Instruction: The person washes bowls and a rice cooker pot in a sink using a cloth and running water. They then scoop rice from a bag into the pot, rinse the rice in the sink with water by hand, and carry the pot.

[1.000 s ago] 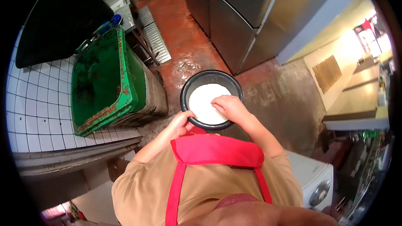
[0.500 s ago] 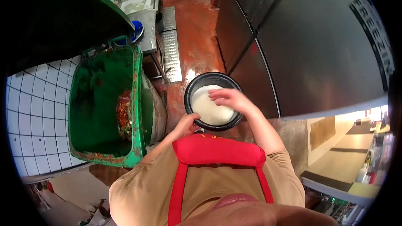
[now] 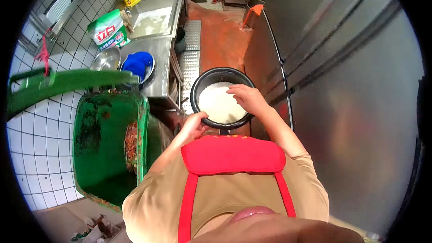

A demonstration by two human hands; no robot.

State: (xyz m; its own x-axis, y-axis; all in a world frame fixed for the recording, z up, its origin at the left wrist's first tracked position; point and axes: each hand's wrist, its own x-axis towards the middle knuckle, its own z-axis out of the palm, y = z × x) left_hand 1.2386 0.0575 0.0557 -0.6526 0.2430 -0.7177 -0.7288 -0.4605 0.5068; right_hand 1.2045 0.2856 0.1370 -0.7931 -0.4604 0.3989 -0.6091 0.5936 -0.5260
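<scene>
A round black pot (image 3: pixel 198 91) is held in front of my body, with white grains (image 3: pixel 220 103) that look like rice inside. My left hand (image 3: pixel 196 125) grips the lower left rim, its thumb over the edge. My right hand (image 3: pixel 248 99) is over the right side of the pot, above the grains, with its fingers slightly bent and a little apart. Nothing shows in that right hand.
A green bin (image 3: pixel 143 130) with its lid (image 3: pixel 72 83) raised stands at the left. Behind it are a steel counter (image 3: pixel 157 78), a blue cloth (image 3: pixel 137 64), a detergent bag (image 3: pixel 108 31) and a sink (image 3: pixel 150 15). Steel cabinet doors (image 3: pixel 342 90) line the right over a red floor (image 3: pixel 220 40).
The view has turned, showing more of the counter and sink. The pot appears slightly farther left and up. The bin lid now appears lower and edge-on. My left hand still holds the rim.
</scene>
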